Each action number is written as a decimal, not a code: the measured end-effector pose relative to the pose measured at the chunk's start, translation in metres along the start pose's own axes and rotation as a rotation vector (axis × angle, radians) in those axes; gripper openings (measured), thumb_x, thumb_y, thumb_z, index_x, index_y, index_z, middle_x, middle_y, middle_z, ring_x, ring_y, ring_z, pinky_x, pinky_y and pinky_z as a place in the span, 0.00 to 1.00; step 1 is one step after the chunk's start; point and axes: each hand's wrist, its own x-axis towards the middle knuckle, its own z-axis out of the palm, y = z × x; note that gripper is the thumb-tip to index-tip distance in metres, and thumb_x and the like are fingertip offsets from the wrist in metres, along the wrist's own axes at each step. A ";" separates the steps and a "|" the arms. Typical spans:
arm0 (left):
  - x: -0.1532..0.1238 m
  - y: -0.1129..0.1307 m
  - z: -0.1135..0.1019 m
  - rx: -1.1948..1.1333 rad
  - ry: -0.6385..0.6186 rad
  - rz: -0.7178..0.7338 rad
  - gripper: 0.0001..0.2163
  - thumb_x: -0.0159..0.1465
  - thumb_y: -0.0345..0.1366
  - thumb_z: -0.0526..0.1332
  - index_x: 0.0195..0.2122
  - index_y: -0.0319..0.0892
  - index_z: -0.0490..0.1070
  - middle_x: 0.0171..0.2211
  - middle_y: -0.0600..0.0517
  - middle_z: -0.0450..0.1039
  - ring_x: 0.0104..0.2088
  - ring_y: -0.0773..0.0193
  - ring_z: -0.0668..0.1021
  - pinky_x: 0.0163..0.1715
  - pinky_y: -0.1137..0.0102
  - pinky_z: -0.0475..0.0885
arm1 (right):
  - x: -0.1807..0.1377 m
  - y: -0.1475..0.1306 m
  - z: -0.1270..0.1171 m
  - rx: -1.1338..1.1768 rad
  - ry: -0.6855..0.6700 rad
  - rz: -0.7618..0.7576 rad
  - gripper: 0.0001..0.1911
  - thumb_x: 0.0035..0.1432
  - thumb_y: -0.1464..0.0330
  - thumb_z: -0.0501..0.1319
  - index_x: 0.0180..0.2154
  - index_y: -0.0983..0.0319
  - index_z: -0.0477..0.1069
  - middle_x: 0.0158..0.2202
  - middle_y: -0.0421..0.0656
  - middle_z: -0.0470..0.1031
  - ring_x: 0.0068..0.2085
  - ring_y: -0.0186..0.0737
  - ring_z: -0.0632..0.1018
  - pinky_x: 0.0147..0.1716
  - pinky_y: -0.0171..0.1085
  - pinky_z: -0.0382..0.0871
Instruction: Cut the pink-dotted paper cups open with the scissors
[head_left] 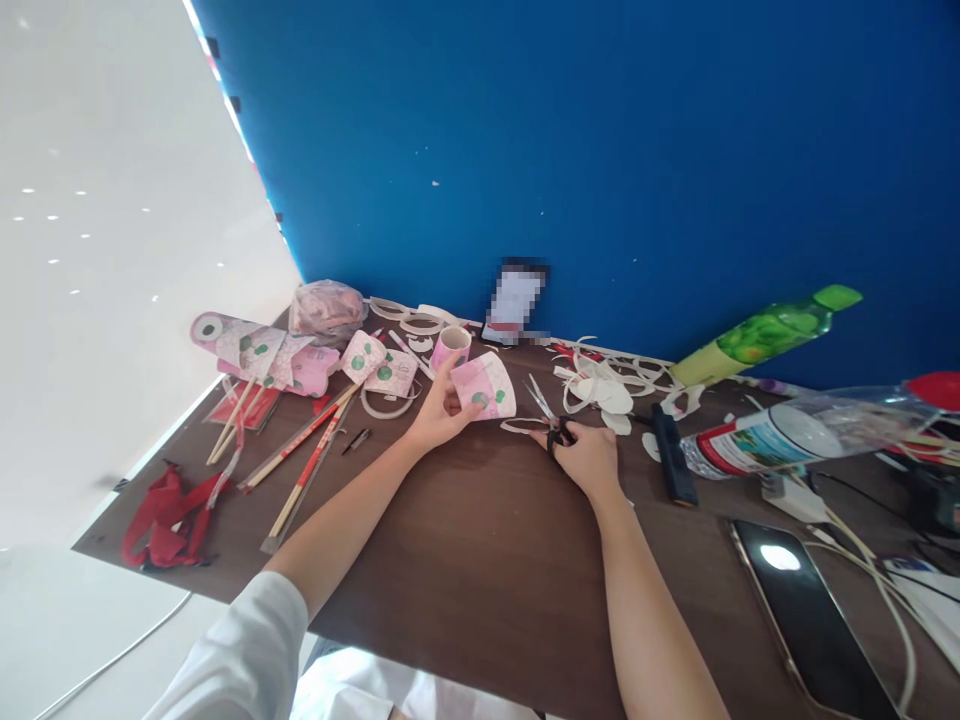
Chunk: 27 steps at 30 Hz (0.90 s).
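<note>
My left hand point(439, 408) grips a pink paper cup with green dots point(489, 386), lying on its side on the brown table point(465, 560). My right hand point(583, 452) rests on the table with its fingers in the black handles of a pair of scissors point(545, 410), whose blades point away toward the wall. A thin white paper ring point(523, 426) lies between the two hands. Another pink cup point(450, 346) stands upright just behind the held one.
Left: more pink cups point(365, 356), a paper roll point(232, 340), chopsticks point(300, 450), a red strap point(166, 515), a plastic bag point(326, 306). Right: white paper scraps point(604, 385), a green bottle point(765, 335), a clear bottle point(795, 432), a black knife point(671, 455), a phone point(806, 620), cables. Blue wall behind.
</note>
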 end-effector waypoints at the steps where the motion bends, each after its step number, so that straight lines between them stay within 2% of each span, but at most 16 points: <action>1: 0.000 0.001 0.001 -0.007 0.037 0.016 0.42 0.54 0.42 0.68 0.64 0.51 0.44 0.45 0.46 0.73 0.41 0.58 0.79 0.40 0.62 0.77 | 0.000 0.002 0.001 -0.011 0.004 -0.003 0.23 0.46 0.46 0.58 0.21 0.59 0.73 0.17 0.41 0.72 0.23 0.41 0.72 0.36 0.43 0.63; 4: -0.001 0.004 0.003 0.016 0.179 0.054 0.45 0.54 0.45 0.68 0.65 0.52 0.37 0.45 0.45 0.72 0.37 0.59 0.80 0.34 0.65 0.79 | 0.001 0.005 0.005 -0.002 0.078 0.007 0.23 0.47 0.46 0.58 0.21 0.59 0.72 0.18 0.42 0.74 0.24 0.42 0.72 0.36 0.43 0.63; 7: 0.001 0.007 0.000 0.107 0.346 0.101 0.43 0.57 0.49 0.64 0.65 0.52 0.35 0.47 0.43 0.70 0.32 0.61 0.81 0.28 0.68 0.79 | 0.001 0.007 0.010 0.097 0.238 0.053 0.23 0.47 0.47 0.59 0.22 0.60 0.74 0.18 0.42 0.73 0.24 0.41 0.72 0.33 0.41 0.65; 9: 0.003 0.008 -0.005 0.180 0.452 0.160 0.40 0.60 0.51 0.60 0.65 0.51 0.35 0.52 0.40 0.67 0.34 0.60 0.81 0.32 0.67 0.79 | 0.001 0.008 0.012 0.195 0.380 0.134 0.23 0.48 0.48 0.60 0.27 0.62 0.76 0.21 0.45 0.75 0.26 0.43 0.74 0.32 0.40 0.66; 12: 0.007 0.008 -0.013 0.271 0.554 0.264 0.36 0.62 0.52 0.57 0.65 0.50 0.37 0.59 0.39 0.60 0.47 0.57 0.78 0.47 0.63 0.75 | 0.003 0.010 0.013 0.354 0.533 0.254 0.24 0.50 0.52 0.61 0.35 0.66 0.78 0.27 0.49 0.79 0.33 0.48 0.78 0.37 0.42 0.69; 14: 0.009 0.006 -0.018 0.312 0.571 0.303 0.34 0.63 0.51 0.56 0.66 0.49 0.41 0.61 0.40 0.58 0.56 0.56 0.71 0.56 0.61 0.68 | 0.005 0.012 0.015 0.435 0.576 0.291 0.24 0.51 0.53 0.61 0.39 0.67 0.77 0.32 0.52 0.80 0.37 0.50 0.79 0.40 0.44 0.70; 16: 0.011 0.003 -0.021 0.327 0.560 0.296 0.31 0.64 0.50 0.55 0.65 0.49 0.47 0.61 0.43 0.60 0.60 0.56 0.67 0.59 0.60 0.64 | 0.006 0.012 0.016 0.487 0.599 0.311 0.26 0.51 0.53 0.61 0.43 0.67 0.76 0.36 0.54 0.80 0.38 0.51 0.79 0.39 0.45 0.72; 20: 0.014 -0.002 -0.028 0.269 0.579 0.240 0.23 0.66 0.48 0.51 0.60 0.48 0.60 0.57 0.46 0.65 0.55 0.57 0.72 0.56 0.60 0.68 | 0.006 0.010 0.018 0.614 0.606 0.336 0.28 0.52 0.54 0.62 0.48 0.68 0.73 0.41 0.56 0.79 0.36 0.50 0.80 0.37 0.46 0.74; 23: 0.014 -0.001 -0.031 0.356 0.566 0.229 0.18 0.66 0.44 0.53 0.52 0.44 0.70 0.50 0.45 0.71 0.52 0.56 0.74 0.54 0.58 0.69 | 0.006 0.008 0.019 0.683 0.598 0.308 0.27 0.51 0.57 0.62 0.48 0.67 0.73 0.44 0.56 0.78 0.42 0.51 0.80 0.41 0.48 0.74; 27: 0.012 0.001 -0.030 0.561 0.464 0.231 0.15 0.64 0.36 0.54 0.49 0.43 0.73 0.50 0.43 0.69 0.54 0.55 0.70 0.55 0.57 0.65 | 0.005 0.007 0.019 0.700 0.571 0.267 0.23 0.52 0.60 0.62 0.47 0.67 0.73 0.43 0.54 0.79 0.46 0.51 0.79 0.45 0.49 0.73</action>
